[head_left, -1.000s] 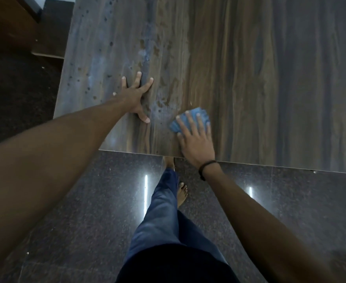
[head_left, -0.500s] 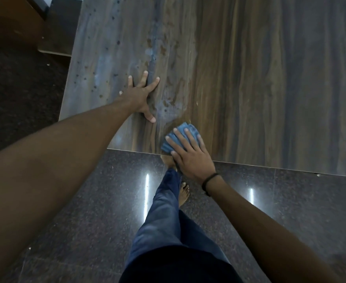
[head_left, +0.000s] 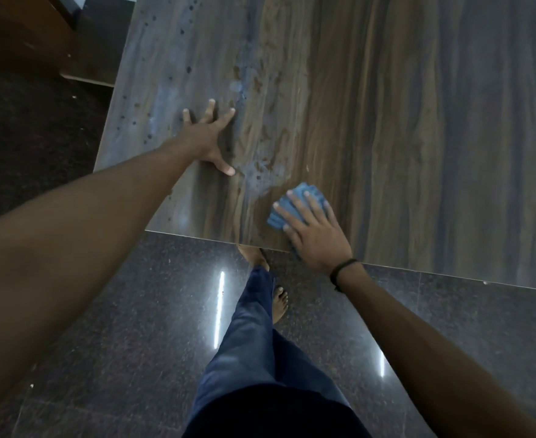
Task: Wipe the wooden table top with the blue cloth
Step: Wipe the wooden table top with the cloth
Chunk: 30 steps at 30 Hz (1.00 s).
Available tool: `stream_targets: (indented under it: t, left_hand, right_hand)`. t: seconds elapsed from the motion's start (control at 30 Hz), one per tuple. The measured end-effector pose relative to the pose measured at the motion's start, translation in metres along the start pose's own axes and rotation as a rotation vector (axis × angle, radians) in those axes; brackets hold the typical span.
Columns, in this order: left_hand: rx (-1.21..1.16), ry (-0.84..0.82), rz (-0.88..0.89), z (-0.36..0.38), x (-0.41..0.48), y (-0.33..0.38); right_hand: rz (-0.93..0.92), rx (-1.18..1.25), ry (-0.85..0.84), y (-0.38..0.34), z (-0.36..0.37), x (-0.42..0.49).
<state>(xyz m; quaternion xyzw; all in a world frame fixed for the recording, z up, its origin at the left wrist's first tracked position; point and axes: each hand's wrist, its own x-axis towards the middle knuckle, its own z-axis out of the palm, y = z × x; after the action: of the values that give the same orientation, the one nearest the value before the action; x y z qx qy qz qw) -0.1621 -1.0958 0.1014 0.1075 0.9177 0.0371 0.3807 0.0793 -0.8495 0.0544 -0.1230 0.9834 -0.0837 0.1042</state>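
The wooden table top [head_left: 402,128] fills the upper part of the head view, with brown and grey grain. Its left part carries dark spots and a pale smeared patch [head_left: 260,172]. My right hand [head_left: 315,232] lies flat on the folded blue cloth [head_left: 295,200] and presses it onto the wood near the table's front edge. Only the cloth's far and left parts show past my fingers. My left hand [head_left: 208,137] rests on the table with fingers spread, left of the smear and apart from the cloth.
The table's front edge [head_left: 418,273] runs across the middle. Below it lies dark polished stone floor [head_left: 102,327] with light reflections. My legs in blue trousers [head_left: 260,336] and bare feet stand by the edge. A dark wooden piece [head_left: 80,36] stands at the far left.
My right hand with the cloth came toward the front edge and leftward, then slid right again along that edge. My left hand stayed planted on the table.
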Motion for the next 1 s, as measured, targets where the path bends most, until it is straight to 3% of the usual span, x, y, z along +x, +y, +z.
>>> stream_targets:
  t: [0.1, 0.2, 0.3, 0.37, 0.5, 0.67, 0.8, 0.9, 1.0]
  left_hand:
    - [-0.011, -0.018, -0.066, 0.0, 0.004, -0.014]
    - [-0.02, -0.017, -0.07, 0.003, 0.005, -0.014]
    - [-0.025, -0.003, -0.067, 0.003, 0.005, -0.016]
    - [-0.02, -0.003, -0.074, 0.002, 0.006, -0.015]
    - [-0.022, -0.043, -0.083, -0.002, 0.009, -0.012]
    - [-0.003, -0.034, -0.081, 0.0, 0.008, -0.014]
    - [-0.003, -0.034, -0.07, -0.001, 0.008, -0.014]
    - [0.006, -0.033, -0.073, -0.002, 0.006, -0.012]
    - [0.009, -0.039, -0.078, -0.003, 0.004, -0.011]
  right_hand:
    - [0.193, 0.079, 0.039, -0.012, -0.009, 0.039]
    - [0.013, 0.036, 0.027, -0.047, 0.001, 0.032]
    - [-0.137, 0.007, 0.007, -0.033, 0.005, 0.002]
    - [-0.091, -0.001, 0.007, -0.012, 0.0, 0.011]
    - [0.178, 0.094, 0.04, -0.025, -0.013, 0.059]
    - [-0.145, 0.018, 0.011, -0.036, 0.006, 0.017]
    - [0.019, 0.007, 0.022, 0.008, -0.009, 0.04]
    - [0.186, 0.109, 0.046, -0.01, -0.017, 0.08]
    - [0.027, 0.053, 0.032, -0.033, -0.004, 0.064]
